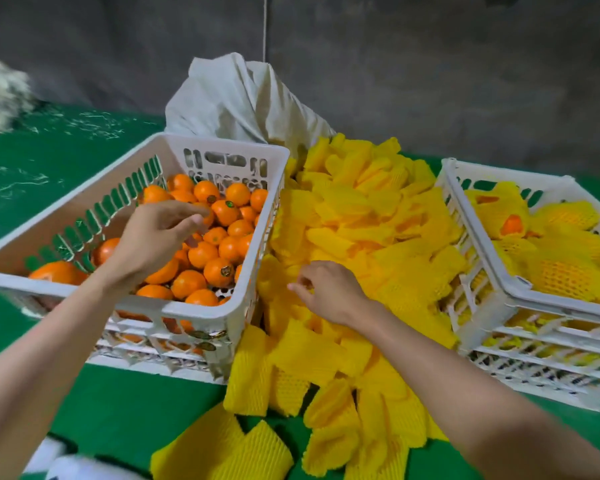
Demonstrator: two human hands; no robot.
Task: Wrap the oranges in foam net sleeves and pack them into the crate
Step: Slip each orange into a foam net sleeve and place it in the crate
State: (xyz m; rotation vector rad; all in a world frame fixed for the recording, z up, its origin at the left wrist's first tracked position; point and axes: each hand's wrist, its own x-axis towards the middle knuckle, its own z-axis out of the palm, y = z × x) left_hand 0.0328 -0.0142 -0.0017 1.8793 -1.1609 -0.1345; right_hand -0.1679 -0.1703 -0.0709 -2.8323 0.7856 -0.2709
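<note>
Grey wall behind, with a green table (118, 403) below it carrying two white crates and a loose heap between them.

- **Left crate** (187, 310), centre left of frame: well stocked with bare oranges (219, 271), none sleeved.
- **Foam net sleeves** (378, 216): yellow, heaped in the centre and spilling to the lower edge. Supply is ample.
- **Right crate** (496, 268), at the right edge: several sleeved oranges (565, 275) lie packed, with room apparently left.
- **Left hand** (160, 237): hovers over the bare fruit, grip half open and fingers curved. No orange is plainly held.
- **Right hand** (329, 292): down on the sleeve heap with its grip curled. Whether it has pinched a sleeve cannot be told.
- **White cloth sack** (236, 98): stands upper centre.

Assessment: the task is part done, and most of the fruit awaits wrapping.
</note>
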